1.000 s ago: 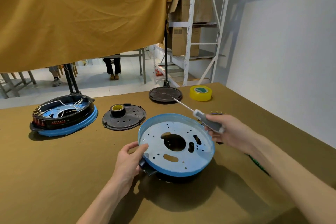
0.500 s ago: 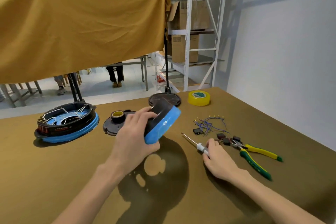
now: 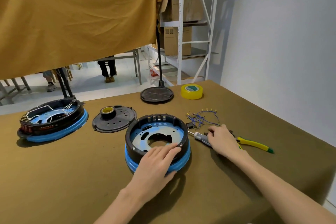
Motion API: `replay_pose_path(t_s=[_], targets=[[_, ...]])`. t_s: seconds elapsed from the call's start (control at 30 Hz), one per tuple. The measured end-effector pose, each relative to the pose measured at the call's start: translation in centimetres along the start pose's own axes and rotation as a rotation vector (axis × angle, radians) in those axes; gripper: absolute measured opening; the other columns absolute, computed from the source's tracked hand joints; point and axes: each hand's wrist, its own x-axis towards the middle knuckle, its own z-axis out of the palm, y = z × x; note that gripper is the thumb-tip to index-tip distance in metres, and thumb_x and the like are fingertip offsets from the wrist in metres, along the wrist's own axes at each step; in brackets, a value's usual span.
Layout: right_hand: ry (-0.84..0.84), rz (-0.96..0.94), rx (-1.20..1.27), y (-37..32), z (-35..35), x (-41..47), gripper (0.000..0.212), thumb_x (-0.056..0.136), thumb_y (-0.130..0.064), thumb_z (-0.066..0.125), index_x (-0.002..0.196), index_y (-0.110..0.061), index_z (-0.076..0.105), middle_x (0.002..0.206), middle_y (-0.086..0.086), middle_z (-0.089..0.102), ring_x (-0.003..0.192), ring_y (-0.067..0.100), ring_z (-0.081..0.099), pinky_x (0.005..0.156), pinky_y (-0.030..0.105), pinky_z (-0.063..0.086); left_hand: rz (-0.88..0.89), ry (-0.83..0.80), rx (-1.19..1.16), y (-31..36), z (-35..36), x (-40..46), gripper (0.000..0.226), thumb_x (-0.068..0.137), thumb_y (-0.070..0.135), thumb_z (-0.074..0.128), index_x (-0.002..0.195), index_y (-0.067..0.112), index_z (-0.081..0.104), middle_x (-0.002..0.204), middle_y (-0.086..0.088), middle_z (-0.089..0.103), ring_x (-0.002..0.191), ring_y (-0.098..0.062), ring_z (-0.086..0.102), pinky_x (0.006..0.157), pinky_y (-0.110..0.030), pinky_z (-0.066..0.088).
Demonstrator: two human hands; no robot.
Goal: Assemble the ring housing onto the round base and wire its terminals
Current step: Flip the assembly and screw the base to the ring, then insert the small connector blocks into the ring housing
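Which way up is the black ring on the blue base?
Open side up: the black ring housing sits flat, its blue floor with holes showing inside.

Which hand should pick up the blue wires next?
Probably right. The right hand rests beside the blue wires and screwdriver; the left hand steadies the ring housing.

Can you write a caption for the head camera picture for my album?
Left hand steadies the ring housing while the right hand rests by the screwdriver.
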Motion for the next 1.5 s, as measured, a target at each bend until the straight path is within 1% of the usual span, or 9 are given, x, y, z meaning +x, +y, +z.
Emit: replay_pose_path(t_s=[0.07, 0.23, 0.5, 0.73, 0.9, 1.07, 1.17, 1.3, 1.5], targets=[[-0.177, -0.005, -0.032, -0.6, -1.1, 1.3, 0.037, 0.101, -0.022, 0.045, 0.132, -0.021, 0.066, 0.133, 0.009, 0.062, 0.099, 0.025, 0.064, 0.083, 0.035, 0.057, -0.039, 0.046, -0.097, -0.3, -0.1, -0.3, 0.058, 0.091, 0.047, 0.069, 0.144, 0.029, 0.052, 0.145, 0.014, 0.057, 0.134, -0.005, 0.051, 0.117, -0.025, 0.032], [-0.419, 0.143, -0.024, -1.3, -3.2, 2.9, 0.029, 0.100, -0.031, 0.055, 0.122, -0.014, 0.065, 0.107, 0.012, 0.070, 0.083, 0.026, 0.073, 0.056, 0.029, 0.060, -0.214, 0.217, -0.159, -2.2, -0.4, -0.5, 0.040, 0.098, 0.052, 0.050, 0.122, 0.027, 0.070, 0.127, 0.017, 0.065, 0.128, -0.003, 0.050, 0.116, -0.028, 0.032], [-0.374, 0.141, -0.099, -3.3, -2.4, 3.4, 0.026, 0.102, -0.028, 0.059, 0.103, -0.002, 0.060, 0.099, 0.017, 0.070, 0.082, 0.032, 0.074, 0.070, 0.040, 0.065, -0.281, 0.237, -0.162, -3.3, 0.6, -0.8, 0.039, 0.099, 0.060, 0.046, 0.098, 0.037, 0.077, 0.104, 0.024, 0.071, 0.106, 0.005, 0.057, 0.100, -0.028, 0.041], [-0.099, -0.003, 0.077, -3.3, -1.9, 3.2, 0.017, 0.102, -0.019, 0.047, 0.095, -0.010, 0.060, 0.093, 0.014, 0.071, 0.080, 0.032, 0.072, 0.080, 0.051, 0.061, -0.262, 0.310, -0.193, -3.3, 1.1, -1.0, 0.036, 0.098, 0.055, 0.053, 0.090, 0.032, 0.078, 0.093, 0.020, 0.071, 0.096, 0.001, 0.059, 0.091, -0.025, 0.041], [-0.114, 0.000, -0.048, -2.0, -2.2, 3.2, 0.022, 0.095, -0.003, 0.050, 0.107, -0.013, 0.065, 0.111, 0.014, 0.066, 0.096, 0.032, 0.065, 0.088, 0.050, 0.058, -0.228, 0.417, -0.189, -3.3, 1.8, -0.8, 0.028, 0.095, 0.042, 0.059, 0.080, 0.024, 0.075, 0.083, 0.013, 0.069, 0.085, -0.003, 0.057, 0.084, -0.018, 0.036], [0.031, 0.064, -0.037, 1.3, -4.1, 3.8, 0.028, 0.093, -0.008, 0.047, 0.105, -0.019, 0.070, 0.106, 0.012, 0.071, 0.091, 0.030, 0.067, 0.080, 0.038, 0.056, -0.235, 0.432, -0.184, -3.5, 2.0, -0.7, 0.028, 0.095, 0.036, 0.056, 0.078, 0.021, 0.073, 0.080, 0.010, 0.068, 0.080, -0.006, 0.056, 0.082, -0.016, 0.032], [-0.086, 0.099, -0.078, 3.6, -4.6, 4.1, 0.021, 0.101, -0.023, 0.052, 0.111, -0.012, 0.066, 0.105, 0.011, 0.071, 0.093, 0.027, 0.067, 0.083, 0.039, 0.057, -0.232, 0.425, -0.173, -3.4, 2.0, -0.7, 0.028, 0.095, 0.033, 0.056, 0.077, 0.021, 0.072, 0.079, 0.010, 0.067, 0.077, -0.007, 0.054, 0.077, -0.023, 0.035], [-0.222, 0.049, -0.146, 4.7, -4.1, 3.9, 0.038, 0.097, -0.043, 0.063, 0.120, -0.013, 0.064, 0.113, 0.007, 0.069, 0.100, 0.022, 0.063, 0.088, 0.037, 0.055, -0.233, 0.427, -0.178, -3.5, 2.1, -0.7, 0.027, 0.094, 0.033, 0.055, 0.076, 0.020, 0.072, 0.078, 0.009, 0.067, 0.077, -0.007, 0.054, 0.077, -0.024, 0.037], [-0.336, -0.010, -0.096, 4.0, -4.1, 3.9, 0.067, 0.088, -0.022, 0.075, 0.147, -0.018, 0.044, 0.142, 0.014, 0.048, 0.123, 0.028, 0.052, 0.101, 0.037, 0.049, -0.241, 0.404, -0.172, -3.4, 2.0, -0.8, 0.029, 0.094, 0.035, 0.054, 0.077, 0.020, 0.072, 0.079, 0.009, 0.067, 0.077, -0.009, 0.056, 0.076, -0.029, 0.041]])
